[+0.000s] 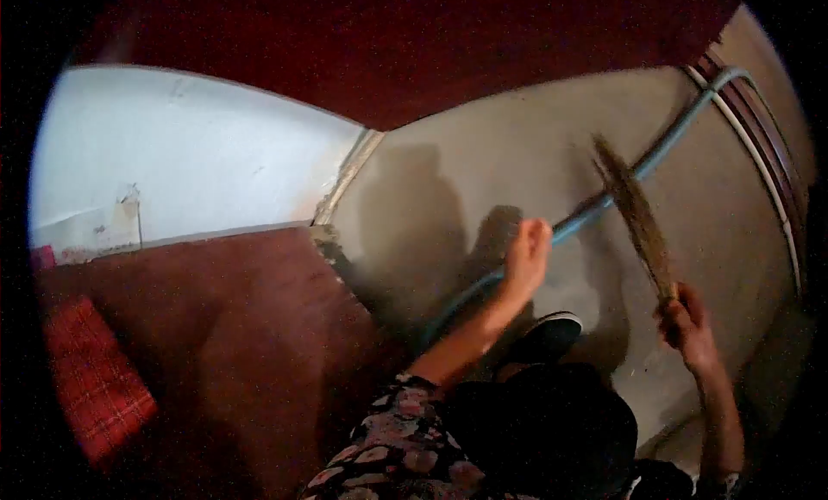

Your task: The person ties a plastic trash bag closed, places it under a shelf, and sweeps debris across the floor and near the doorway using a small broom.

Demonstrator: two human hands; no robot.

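My right hand (684, 326) is wrapped around the bound end of a short straw broom (640, 215). The bristles point up and away from me, passing over a blue hose (673, 140) that runs across the floor. My left hand (528, 248) is raised in front of my body, its fingers curled in, and nothing shows in it. Behind that hand in the view lies another stretch of the hose, but I cannot tell whether they touch.
The grey floor (517, 121) carries my shadow and one dark shoe (556, 329). A dark red surface (233, 353) stands at left, with a red checked cloth (99, 379) beside it. Beyond is a pale panel (207, 155). White pipes (759, 146) curve along the right.
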